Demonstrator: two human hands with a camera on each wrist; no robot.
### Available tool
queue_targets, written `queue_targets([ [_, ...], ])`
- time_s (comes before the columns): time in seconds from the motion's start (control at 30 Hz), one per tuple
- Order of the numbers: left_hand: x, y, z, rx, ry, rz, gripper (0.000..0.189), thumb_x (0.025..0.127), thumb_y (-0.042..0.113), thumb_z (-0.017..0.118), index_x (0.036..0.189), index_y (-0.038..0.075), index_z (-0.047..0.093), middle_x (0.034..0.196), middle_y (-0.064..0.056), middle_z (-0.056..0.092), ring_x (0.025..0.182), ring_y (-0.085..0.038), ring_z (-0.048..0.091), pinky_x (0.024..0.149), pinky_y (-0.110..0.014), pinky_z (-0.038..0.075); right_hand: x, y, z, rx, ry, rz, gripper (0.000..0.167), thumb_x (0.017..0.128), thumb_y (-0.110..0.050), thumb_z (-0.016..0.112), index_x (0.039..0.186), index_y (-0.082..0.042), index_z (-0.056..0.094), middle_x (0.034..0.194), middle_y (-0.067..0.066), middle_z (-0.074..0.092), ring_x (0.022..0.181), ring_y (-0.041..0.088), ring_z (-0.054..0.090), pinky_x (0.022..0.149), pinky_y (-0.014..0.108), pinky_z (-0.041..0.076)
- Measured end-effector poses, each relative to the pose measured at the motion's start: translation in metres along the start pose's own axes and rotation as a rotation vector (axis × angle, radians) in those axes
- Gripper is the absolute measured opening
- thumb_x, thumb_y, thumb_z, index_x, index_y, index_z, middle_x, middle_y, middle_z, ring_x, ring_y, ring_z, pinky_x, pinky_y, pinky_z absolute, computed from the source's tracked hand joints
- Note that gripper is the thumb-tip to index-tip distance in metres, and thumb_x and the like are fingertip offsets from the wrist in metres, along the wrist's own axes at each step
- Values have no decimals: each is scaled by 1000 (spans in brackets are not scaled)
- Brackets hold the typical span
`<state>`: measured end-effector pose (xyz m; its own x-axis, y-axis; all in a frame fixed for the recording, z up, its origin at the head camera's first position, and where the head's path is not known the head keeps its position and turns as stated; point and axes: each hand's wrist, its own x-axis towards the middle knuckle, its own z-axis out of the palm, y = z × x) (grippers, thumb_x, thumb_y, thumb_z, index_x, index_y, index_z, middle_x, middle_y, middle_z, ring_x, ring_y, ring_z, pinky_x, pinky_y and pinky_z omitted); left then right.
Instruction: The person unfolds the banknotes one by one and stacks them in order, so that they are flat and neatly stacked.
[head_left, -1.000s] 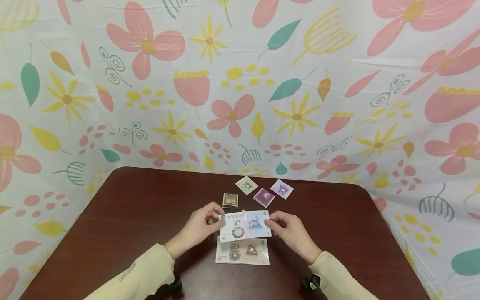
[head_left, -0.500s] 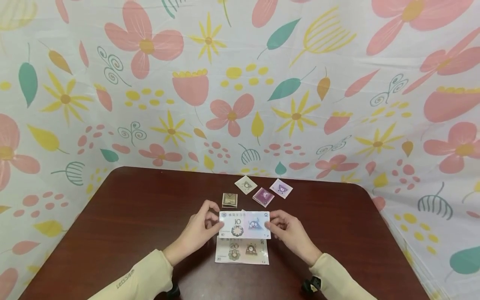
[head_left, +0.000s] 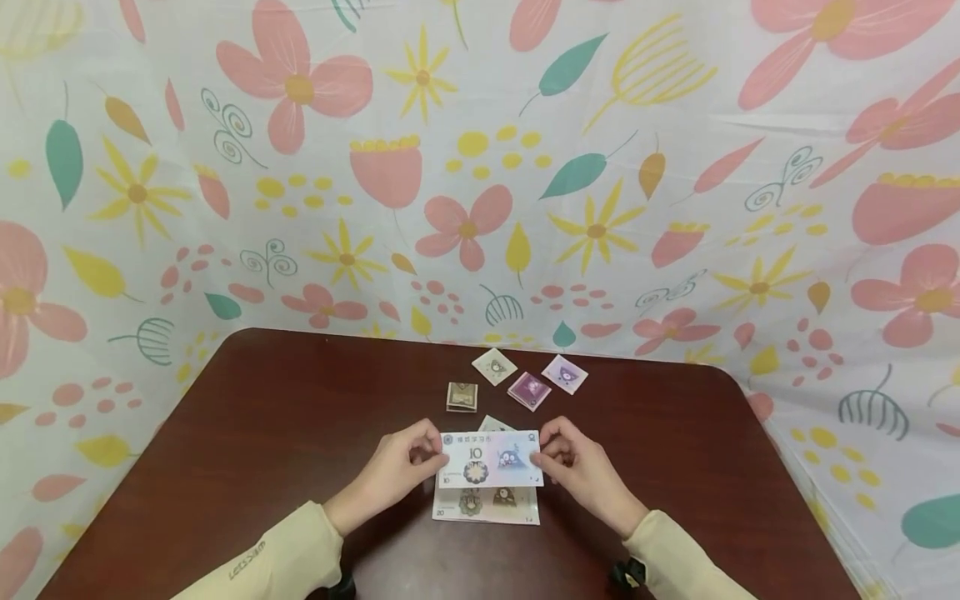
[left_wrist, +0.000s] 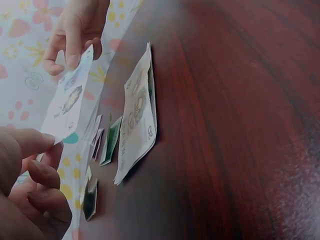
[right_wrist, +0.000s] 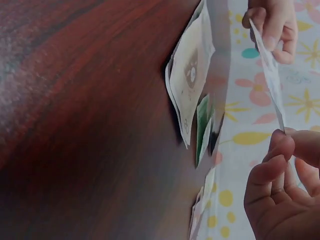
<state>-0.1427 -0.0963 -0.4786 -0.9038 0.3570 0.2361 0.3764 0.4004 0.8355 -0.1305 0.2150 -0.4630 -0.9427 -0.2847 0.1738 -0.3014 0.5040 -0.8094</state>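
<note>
While the left hand (head_left: 401,460) and right hand (head_left: 585,467) pinched its short ends, the 10 note (head_left: 491,459) was up above the 20 note (head_left: 487,506), not touching it. Probably was light, thin, bendy, easily creased; short ends looked the right hold, with gentle tension. Folded notes (head_left: 529,391) lay beyond the 20 note.

Downward head view, close wrist views, shared banknote (head_left: 491,459)

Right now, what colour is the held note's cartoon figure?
The cartoon figure is blue, clearest in the head view.
</note>
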Motion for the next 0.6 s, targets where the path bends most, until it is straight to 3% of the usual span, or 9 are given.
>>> queue_targets([
  [0.2,-1,-4,0,8,-89,-10,9,90,6,78,95,12,72,81,4,71,61,0,52,56,-22,46,-3,4,2,-81,-103,-9,11,94,-7,76,93,-15,70,80,-8,68,67,3,57,59,23,49],
  [0.33,-3,-8,0,15,-154,-32,9,89,6,78,96,10,73,81,6,69,62,0,52,59,-21,46,-5,5,4,-98,-177,28,7,94,-8,76,95,-13,71,82,-8,67,72,1,58,63,22,49],
  [0.6,-6,-13,4,56,-240,-18,12,88,5,79,95,10,71,79,8,66,64,2,52,61,-21,48,-8,10,8,-107,-276,45,5,94,-10,74,97,-13,70,81,-9,64,70,1,57,63,23,49],
])
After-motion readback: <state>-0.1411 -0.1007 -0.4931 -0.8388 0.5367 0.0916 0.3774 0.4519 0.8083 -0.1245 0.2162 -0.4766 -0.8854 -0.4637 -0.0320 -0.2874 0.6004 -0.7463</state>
